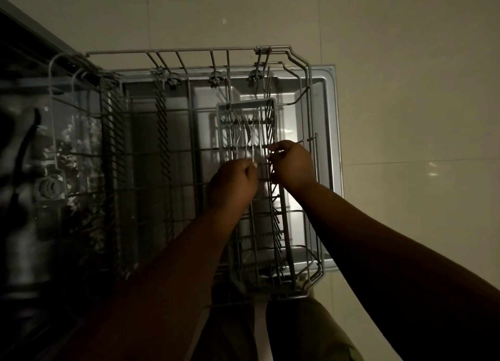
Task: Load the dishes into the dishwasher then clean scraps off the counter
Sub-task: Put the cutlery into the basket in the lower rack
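Observation:
I look straight down at a pulled-out dishwasher rack [189, 53] over the open dishwasher door [328, 122]. A grey cutlery tray [222, 109] sits in the rack's right part with several forks [244, 133] lying in its slots. My left hand [232, 183] grips the handles of the forks at the tray's near end. My right hand [293, 164] is just to the right, its fingers curled and pinching a thin piece of cutlery or a tray wire; which one is unclear in the dim light.
The dark dishwasher interior [40, 171] lies at the left with a second wire rack [67, 71] partly inside. Beige floor tiles [405, 90] surround the door on the top and right. My legs [297, 333] stand at the door's near edge.

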A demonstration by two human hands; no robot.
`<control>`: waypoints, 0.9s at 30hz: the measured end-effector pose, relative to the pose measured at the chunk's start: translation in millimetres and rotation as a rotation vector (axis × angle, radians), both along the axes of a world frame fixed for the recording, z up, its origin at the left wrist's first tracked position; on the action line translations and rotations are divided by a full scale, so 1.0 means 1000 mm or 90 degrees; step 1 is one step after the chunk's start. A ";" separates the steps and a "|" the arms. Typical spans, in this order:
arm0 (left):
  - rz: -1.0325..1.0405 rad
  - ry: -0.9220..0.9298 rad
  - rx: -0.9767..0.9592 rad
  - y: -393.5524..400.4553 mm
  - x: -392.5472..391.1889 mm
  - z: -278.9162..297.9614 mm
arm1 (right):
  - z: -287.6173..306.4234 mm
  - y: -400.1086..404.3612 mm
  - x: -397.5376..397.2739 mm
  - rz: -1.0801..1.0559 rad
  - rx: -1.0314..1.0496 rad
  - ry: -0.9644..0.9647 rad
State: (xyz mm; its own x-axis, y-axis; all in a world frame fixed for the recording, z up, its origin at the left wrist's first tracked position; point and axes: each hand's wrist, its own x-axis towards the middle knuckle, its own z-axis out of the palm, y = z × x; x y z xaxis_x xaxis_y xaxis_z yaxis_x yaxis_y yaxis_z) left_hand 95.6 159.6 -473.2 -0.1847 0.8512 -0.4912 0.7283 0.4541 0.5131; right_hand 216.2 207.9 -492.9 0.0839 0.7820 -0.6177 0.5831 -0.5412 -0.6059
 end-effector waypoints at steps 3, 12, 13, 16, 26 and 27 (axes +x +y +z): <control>-0.031 0.015 0.008 -0.019 -0.006 0.016 | 0.015 -0.016 0.009 0.055 0.046 -0.023; -0.153 0.228 0.023 -0.091 -0.024 0.137 | 0.142 -0.076 -0.004 0.667 0.110 -0.179; -0.148 0.246 0.033 -0.102 -0.029 0.155 | 0.162 -0.080 -0.010 0.743 0.148 -0.193; -0.144 0.297 0.025 -0.128 -0.049 0.221 | 0.236 -0.086 -0.035 0.872 0.295 -0.206; 0.064 0.506 0.108 -0.219 -0.091 0.455 | 0.453 -0.134 -0.134 0.943 0.681 -0.198; 0.098 0.524 0.121 -0.234 -0.096 0.472 | 0.473 -0.147 -0.144 0.946 0.711 -0.187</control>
